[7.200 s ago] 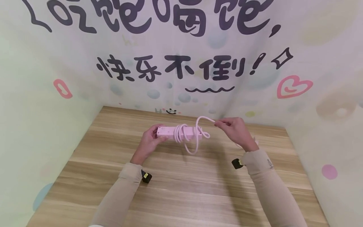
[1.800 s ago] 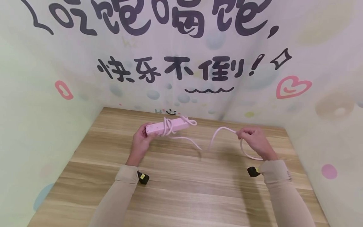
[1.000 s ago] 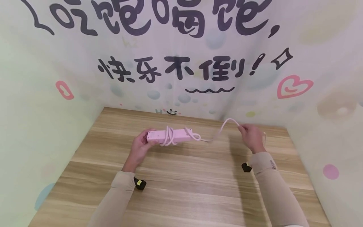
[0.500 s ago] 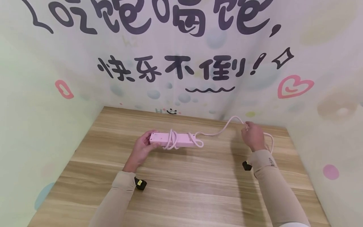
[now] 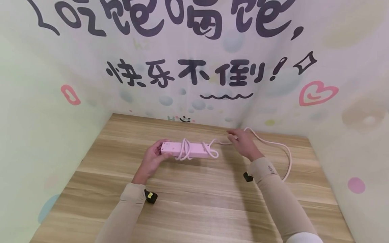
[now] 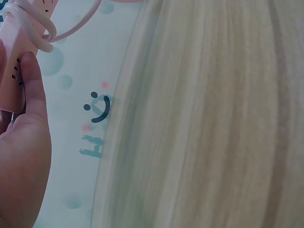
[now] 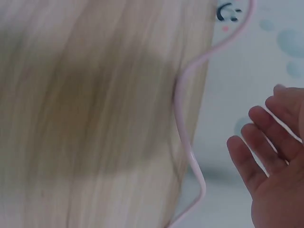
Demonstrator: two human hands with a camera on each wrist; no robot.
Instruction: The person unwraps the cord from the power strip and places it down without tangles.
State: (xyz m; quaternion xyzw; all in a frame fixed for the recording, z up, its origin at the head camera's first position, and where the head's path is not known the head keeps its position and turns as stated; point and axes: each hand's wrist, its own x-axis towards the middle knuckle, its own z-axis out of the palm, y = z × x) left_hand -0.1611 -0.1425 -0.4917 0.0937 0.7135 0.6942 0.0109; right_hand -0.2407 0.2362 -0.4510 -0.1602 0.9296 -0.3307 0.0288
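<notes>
My left hand grips one end of a pink power strip, its thumb along the near side. In the left wrist view, slots show on the strip beside the thumb. A few turns of pink cord are still wound round its middle, and a loop hangs at its right end. From there the cord runs right, passes behind my right hand and bends toward the front. Seen from the right wrist, that hand has loosely bent, spread fingers, apart from the cord, with nothing held.
The wooden table meets a printed backdrop along its back edge, and further backdrop panels rise at the left and right. The loose cord's far stretch curves over the table's right part, partly behind the right forearm.
Several cord turns have come off the strip since the oldest frame. In the last half second my right hand has let go of the cord and moved left toward the strip; the left has barely moved.
</notes>
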